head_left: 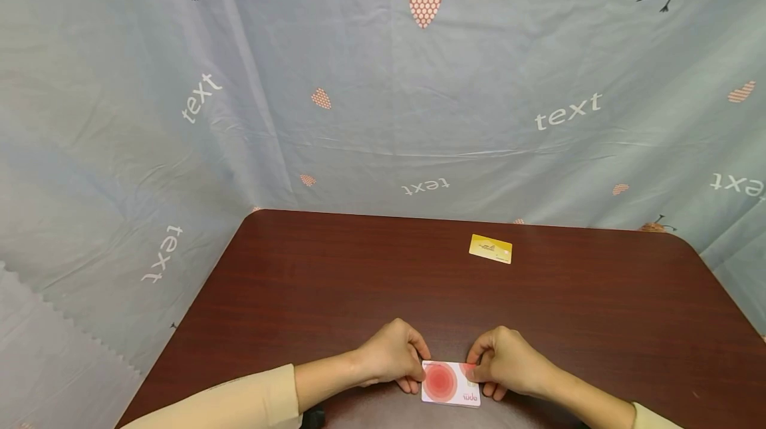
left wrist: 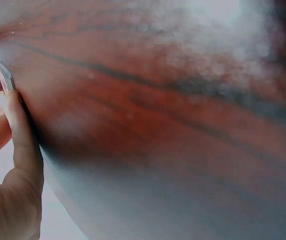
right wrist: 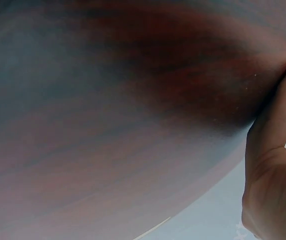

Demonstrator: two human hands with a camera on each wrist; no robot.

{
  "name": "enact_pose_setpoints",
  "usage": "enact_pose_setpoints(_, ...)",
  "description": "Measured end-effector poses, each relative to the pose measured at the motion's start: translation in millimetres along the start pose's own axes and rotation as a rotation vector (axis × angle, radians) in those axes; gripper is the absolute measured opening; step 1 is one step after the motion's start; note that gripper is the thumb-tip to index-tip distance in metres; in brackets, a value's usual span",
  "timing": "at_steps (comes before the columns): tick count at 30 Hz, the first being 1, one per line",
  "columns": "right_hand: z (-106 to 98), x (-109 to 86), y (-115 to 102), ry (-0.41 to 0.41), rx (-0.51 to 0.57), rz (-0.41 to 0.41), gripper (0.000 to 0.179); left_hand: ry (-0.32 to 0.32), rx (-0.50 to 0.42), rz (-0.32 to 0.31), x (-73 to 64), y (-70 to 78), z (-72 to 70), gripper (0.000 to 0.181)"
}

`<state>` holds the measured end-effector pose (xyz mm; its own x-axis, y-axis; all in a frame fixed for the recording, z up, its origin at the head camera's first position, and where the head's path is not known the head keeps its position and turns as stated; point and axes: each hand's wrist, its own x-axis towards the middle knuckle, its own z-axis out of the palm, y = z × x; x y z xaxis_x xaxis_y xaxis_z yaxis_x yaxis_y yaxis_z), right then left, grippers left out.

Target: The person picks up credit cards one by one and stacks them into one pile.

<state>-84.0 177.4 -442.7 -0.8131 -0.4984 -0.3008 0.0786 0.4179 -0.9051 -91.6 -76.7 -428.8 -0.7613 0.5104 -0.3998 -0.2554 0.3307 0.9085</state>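
Note:
A small stack of cards (head_left: 441, 384), the top one white with pinkish-red circles, is held low near the front edge of the table. My left hand (head_left: 396, 354) pinches its left end between thumb and fingers. At the opposite end, the thumb and fingers of my right hand (head_left: 513, 364) pinch the stack. In the left wrist view, the layered edges of the stack (left wrist: 6, 77) show beside the fingers of my left hand (left wrist: 15, 150). Only a sliver of the stack appears at the border of the right wrist view, by my right hand (right wrist: 273, 160).
A yellow card (head_left: 491, 249) lies flat toward the back of the dark reddish-brown table (head_left: 359, 276). Behind and to the left hangs a grey-blue curtain (head_left: 347, 136) printed with hearts, birds and words. Light yellow sleeves (head_left: 239, 402) cover the forearms.

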Motion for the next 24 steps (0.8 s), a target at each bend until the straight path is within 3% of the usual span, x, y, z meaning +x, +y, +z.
enact_pose_setpoints(11,0.2,-2.3,0.2,0.004,-0.01,0.001,0.012,0.042,0.021,-0.001,1.3,0.5,3.8,0.014)
enact_pose_setpoints(24,-0.3,-3.7,2.8,0.005,-0.016,-0.008,0.008,0.044,0.045,-0.01,1.5,2.4,2.6,0.012)
